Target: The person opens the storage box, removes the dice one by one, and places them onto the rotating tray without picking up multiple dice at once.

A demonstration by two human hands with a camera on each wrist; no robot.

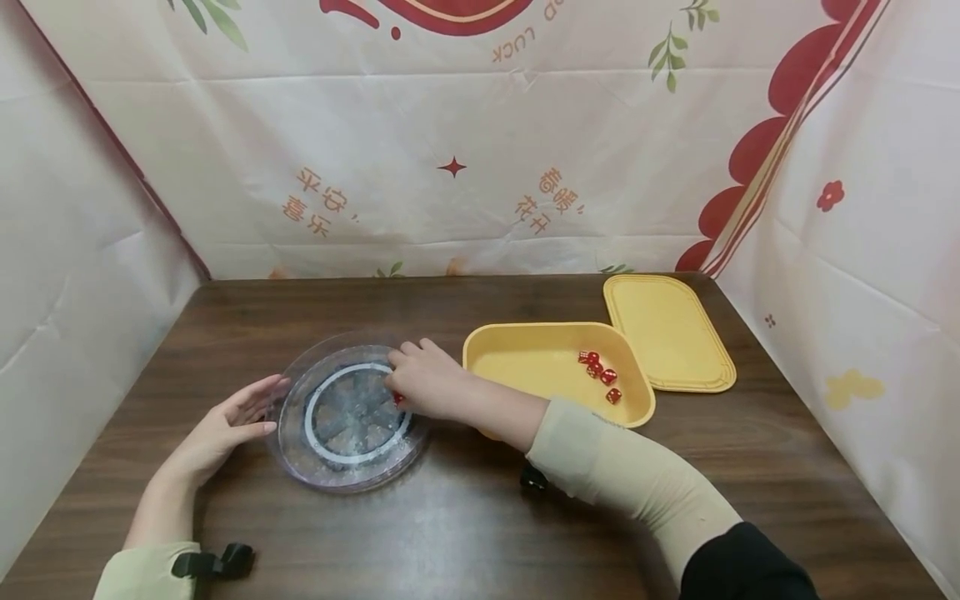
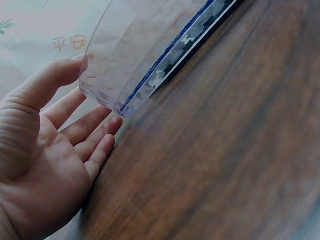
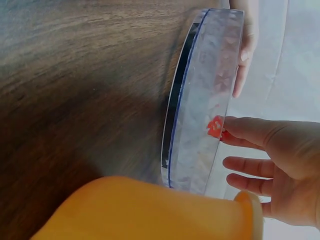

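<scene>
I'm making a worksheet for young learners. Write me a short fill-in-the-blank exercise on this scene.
1. The right hand pinches one of the white-spotted red ____.
2. The open box and the flat lid beside it are both coloured ____.
3. At the clear round tray, on the side away from the box, is the ____ hand.

Missing words: dice; yellow; left.

three-sided cloth booth (image 1: 840, 275), printed backdrop (image 1: 420, 125), dark wood-grain table (image 1: 465, 533)

brown wood-grain table (image 1: 465, 525) under clear tray (image 1: 352, 477), yellow box (image 1: 525, 364), yellow lid (image 1: 671, 333)
</scene>
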